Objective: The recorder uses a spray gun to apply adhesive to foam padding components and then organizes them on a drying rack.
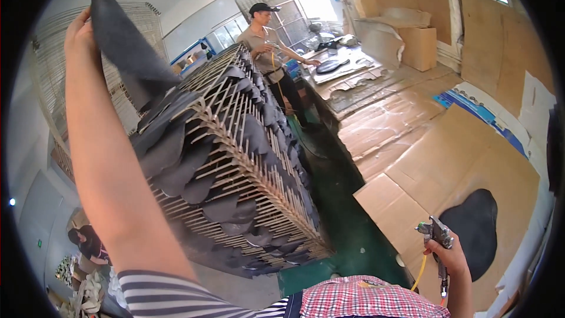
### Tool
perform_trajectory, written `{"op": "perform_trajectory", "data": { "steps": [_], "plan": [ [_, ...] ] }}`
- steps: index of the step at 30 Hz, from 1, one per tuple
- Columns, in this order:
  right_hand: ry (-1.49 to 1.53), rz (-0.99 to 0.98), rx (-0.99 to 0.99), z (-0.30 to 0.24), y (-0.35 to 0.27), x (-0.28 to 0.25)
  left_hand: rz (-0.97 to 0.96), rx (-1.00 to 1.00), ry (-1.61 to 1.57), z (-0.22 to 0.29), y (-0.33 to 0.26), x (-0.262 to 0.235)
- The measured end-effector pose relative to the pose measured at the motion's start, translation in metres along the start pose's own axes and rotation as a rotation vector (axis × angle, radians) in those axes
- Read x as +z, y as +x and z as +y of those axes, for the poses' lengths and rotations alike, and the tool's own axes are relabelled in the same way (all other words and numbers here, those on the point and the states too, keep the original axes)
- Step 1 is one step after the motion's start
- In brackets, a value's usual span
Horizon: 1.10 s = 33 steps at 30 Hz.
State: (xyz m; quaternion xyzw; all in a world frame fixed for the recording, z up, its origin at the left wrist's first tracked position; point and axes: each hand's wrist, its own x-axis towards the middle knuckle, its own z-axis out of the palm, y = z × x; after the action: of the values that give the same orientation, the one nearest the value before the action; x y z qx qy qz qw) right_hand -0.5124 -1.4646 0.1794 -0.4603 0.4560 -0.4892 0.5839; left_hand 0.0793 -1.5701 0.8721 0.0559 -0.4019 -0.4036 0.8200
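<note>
Raised high at the upper left, my left hand (81, 34) is closed on the edge of a dark grey flexible sheet piece (126, 38). The sheet hangs over the top of a tall wire drying rack (213, 122), whose rods carry many similar dark pieces. At the lower right, my right hand (454, 257) is wrapped round a metal spray gun (436, 232) with a yellow hose (421, 274) running down from it. Beside the gun, a black rounded cut piece (478, 224) lies flat on a cardboard sheet (435, 153).
Across the bench (376, 132) from the rack's far end, a co-worker (262, 41) holds a spray gun and reaches to a black piece (332, 66). Cardboard boxes (419, 47) stand at the back. Another person (88, 244) is at the lower left. Green floor (335, 200) separates rack and bench.
</note>
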Motion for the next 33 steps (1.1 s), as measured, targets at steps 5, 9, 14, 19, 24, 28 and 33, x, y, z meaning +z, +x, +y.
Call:
{"op": "perform_trajectory", "data": {
  "steps": [5, 9, 14, 19, 24, 28, 33],
  "plan": [
    [-0.089, 0.177, 0.076, -0.019, 0.055, 0.049, 0.022, -0.142, 0.371, -0.079, 0.047, -0.137],
    [-0.04, 0.083, 0.043, 0.001, 0.095, 0.081, 0.048, -0.116, 0.841, -0.039, 0.119, -0.116],
    [-0.044, 0.2, 0.045, -0.008, 0.126, 0.134, 0.184, -0.029, -0.024, -0.144, 0.183, -0.167],
    [-0.012, 0.198, 0.018, -0.015, 0.147, 0.161, 0.1, 0.041, 0.381, -0.125, 0.218, -0.256],
    [-0.071, 0.187, 0.012, -0.012, 0.166, 0.16, 0.633, -0.489, 0.929, -0.138, 0.17, -0.319],
    [-0.071, 0.141, 0.025, 0.001, 0.172, 0.156, 0.807, -0.123, 1.349, -0.085, 0.157, -0.292],
    [-0.109, 0.1, 0.053, -0.004, 0.148, 0.152, 0.299, 0.257, 1.143, -0.08, 0.124, -0.182]
  ]
}}
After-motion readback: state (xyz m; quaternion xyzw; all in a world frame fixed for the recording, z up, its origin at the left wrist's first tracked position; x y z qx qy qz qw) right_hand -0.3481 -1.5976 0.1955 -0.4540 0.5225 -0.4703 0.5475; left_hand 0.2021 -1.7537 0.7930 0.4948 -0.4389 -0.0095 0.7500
